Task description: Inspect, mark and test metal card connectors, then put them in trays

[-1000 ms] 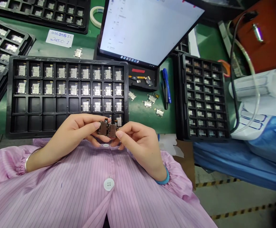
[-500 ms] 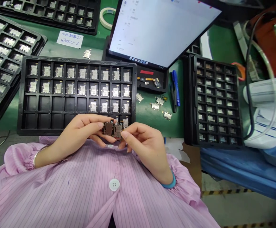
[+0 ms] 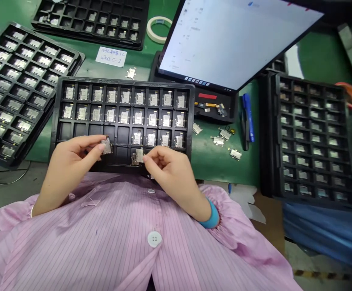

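My left hand (image 3: 74,165) pinches a small SIM card slot board (image 3: 106,146) between thumb and fingertips, over the front part of the black compartment tray (image 3: 55,133). With thumb and forefinger, my right hand (image 3: 174,173) holds another SIM card slot board (image 3: 139,155) over the tray's front row. A darker brownish piece shows just beside that board; whether it lies in the compartment or is held too, I cannot tell. Similar silver boards (image 3: 123,117) sit in the two back rows and the right part of the third. My hands hide some front compartments.
Filled black trays stand at the left (image 3: 21,93), back left (image 3: 103,40) and right (image 3: 312,133). Beyond the tray are a laptop screen (image 3: 233,40), a tape roll (image 3: 159,30) and a handwritten label (image 3: 111,56). Several loose boards (image 3: 218,140) lie near a blue pen (image 3: 247,117).
My hands held two boards side by side near my shirt; now they are apart over the tray, one board in each. The view has shifted, so the table things appear further right.
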`<state>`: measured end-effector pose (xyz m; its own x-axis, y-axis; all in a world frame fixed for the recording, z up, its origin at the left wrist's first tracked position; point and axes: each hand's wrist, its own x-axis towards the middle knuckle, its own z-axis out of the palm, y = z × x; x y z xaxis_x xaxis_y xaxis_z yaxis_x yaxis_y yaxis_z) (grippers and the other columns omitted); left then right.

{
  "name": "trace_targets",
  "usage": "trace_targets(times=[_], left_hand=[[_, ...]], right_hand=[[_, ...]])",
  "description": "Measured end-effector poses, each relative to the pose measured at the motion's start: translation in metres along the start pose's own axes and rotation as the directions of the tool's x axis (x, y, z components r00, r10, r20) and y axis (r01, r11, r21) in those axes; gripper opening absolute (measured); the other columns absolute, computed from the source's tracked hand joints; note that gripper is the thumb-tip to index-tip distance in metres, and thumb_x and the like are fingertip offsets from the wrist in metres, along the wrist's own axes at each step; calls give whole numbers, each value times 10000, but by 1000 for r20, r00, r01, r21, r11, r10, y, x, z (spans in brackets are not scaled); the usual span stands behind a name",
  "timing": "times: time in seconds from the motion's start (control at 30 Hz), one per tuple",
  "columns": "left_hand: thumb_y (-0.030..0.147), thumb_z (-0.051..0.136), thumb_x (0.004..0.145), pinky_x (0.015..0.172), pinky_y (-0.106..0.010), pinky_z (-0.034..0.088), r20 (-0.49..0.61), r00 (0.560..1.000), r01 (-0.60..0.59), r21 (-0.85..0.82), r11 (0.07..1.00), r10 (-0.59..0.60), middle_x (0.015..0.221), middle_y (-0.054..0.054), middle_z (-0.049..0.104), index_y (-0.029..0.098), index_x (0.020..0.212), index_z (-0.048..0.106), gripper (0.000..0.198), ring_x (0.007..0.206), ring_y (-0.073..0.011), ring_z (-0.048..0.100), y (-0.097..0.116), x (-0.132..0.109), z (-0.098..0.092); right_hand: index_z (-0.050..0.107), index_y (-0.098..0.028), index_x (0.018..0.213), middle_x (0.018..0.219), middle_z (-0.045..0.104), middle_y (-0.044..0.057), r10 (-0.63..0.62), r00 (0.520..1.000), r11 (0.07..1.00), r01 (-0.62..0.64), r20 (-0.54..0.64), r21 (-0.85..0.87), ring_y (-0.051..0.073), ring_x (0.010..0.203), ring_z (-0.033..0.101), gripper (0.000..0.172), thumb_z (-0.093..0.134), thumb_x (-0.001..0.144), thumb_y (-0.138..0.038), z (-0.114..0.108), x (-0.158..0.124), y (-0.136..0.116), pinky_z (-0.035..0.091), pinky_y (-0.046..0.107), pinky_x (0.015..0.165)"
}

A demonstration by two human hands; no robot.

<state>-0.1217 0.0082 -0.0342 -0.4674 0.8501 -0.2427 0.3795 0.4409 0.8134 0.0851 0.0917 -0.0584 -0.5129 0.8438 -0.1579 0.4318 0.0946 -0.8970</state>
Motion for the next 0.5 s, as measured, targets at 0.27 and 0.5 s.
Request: trace_targets(times=[0.27,0.5], left_hand=[[384,577,890,690,-298,460,223,973,-115,295,949,49,869,-10,725,236,1159,669,321,715,-177,635,-10,5,-2],[421,613,867,650,-276,453,180,979,-158,360,920,98,854,-29,680,222,1067,652,285,704,-176,606,-12,3,-5]], right_hand=[[511,-198,633,561,558,-38,-13,993,959,45,117,-279,103,498,454,242,613,852,-221,30,18,-8,298,256,520],[574,-213,701,582,580,-22,-101,971,960,38,-215,-277,124,516,512,229,646,870,-350,-20,2,7,390,267,537]])
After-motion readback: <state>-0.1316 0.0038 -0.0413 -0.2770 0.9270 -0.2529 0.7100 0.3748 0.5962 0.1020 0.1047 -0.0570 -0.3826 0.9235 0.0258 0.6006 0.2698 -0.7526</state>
